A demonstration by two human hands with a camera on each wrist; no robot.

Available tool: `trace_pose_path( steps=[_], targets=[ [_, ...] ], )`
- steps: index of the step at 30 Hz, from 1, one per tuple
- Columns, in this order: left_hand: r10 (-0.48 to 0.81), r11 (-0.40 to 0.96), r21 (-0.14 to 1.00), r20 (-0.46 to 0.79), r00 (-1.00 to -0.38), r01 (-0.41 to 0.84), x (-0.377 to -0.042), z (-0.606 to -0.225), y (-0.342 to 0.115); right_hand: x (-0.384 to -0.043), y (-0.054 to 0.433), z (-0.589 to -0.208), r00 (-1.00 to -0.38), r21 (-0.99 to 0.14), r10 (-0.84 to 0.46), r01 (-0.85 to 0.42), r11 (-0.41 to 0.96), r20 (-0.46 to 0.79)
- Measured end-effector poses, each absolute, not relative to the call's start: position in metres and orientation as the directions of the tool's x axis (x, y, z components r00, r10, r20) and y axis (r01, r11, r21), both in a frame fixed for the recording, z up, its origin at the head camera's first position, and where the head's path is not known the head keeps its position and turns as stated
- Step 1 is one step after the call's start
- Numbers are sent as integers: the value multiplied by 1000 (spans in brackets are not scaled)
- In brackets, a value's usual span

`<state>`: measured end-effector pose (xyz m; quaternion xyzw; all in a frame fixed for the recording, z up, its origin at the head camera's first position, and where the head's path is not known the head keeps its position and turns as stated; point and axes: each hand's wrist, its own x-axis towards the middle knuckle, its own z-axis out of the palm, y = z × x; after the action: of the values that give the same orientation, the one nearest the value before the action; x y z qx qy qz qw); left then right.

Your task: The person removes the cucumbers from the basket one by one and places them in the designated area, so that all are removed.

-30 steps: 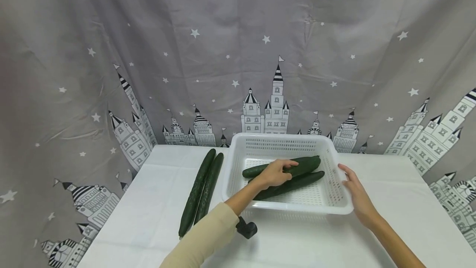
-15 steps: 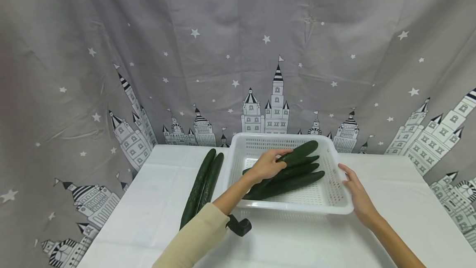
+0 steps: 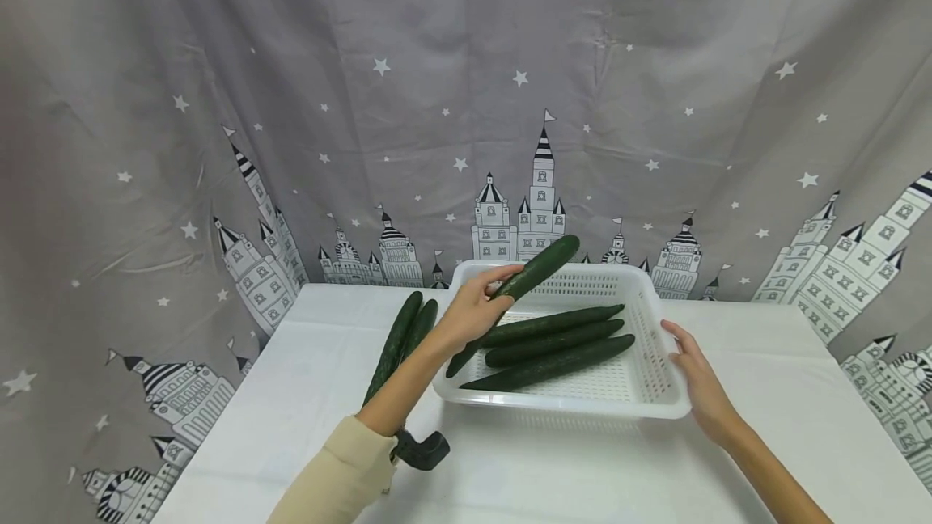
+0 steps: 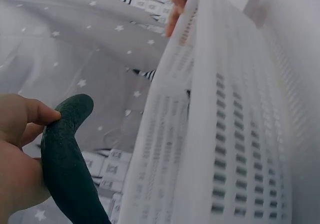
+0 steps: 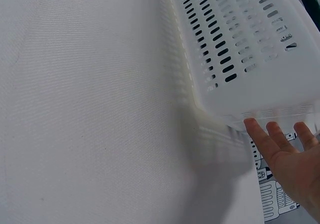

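My left hand (image 3: pixel 473 315) grips a long dark green cucumber (image 3: pixel 542 267) around its middle, raised over the left part of a white perforated plastic basket (image 3: pixel 582 404). That cucumber (image 4: pixel 67 169) slants up to the right, and the thumb and fingers pinch it in the left wrist view. Three more cucumbers (image 3: pixel 557 344) lie side by side inside the basket. My right hand (image 3: pixel 702 386) touches the basket's right end from outside. Its fingers (image 5: pixel 267 139) are extended against the basket wall in the right wrist view.
Two cucumbers (image 3: pixel 396 346) lie together on the white tabletop (image 3: pixel 306 378) left of the basket, partly hidden by the left forearm. A black device (image 3: pixel 422 451) sits at the left wrist. A grey curtain (image 3: pixel 408 128) with castles and stars hangs behind the table.
My left hand has picked a cucumber up from the pile in the basket and carried it up and to the left. The right hand and basket stay in place.
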<state>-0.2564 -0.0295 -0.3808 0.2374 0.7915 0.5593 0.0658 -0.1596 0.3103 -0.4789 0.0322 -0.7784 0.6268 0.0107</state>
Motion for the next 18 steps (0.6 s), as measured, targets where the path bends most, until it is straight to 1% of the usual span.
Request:
trace_pose_path(
  steps=[4, 8, 13, 18],
  targets=[
    [365, 266, 915, 196, -910, 304, -253, -378, -52, -160, 311, -479, -998, -974, -32, -54, 220, 48],
    [279, 292, 913, 204, -938, 286, -252, -379, -75, -160, 312, -480, -998, -969, -31, -54, 241, 48],
    [178, 300, 929, 167, -970, 216, -253, -385, -105, -160, 312, -479, -998, -966, -32, -52, 251, 45],
    [103, 307, 940, 122, -987, 148, -253, -396, -136, -161, 312, -480, -998, -966, -35, -51, 254, 44]
  ],
)
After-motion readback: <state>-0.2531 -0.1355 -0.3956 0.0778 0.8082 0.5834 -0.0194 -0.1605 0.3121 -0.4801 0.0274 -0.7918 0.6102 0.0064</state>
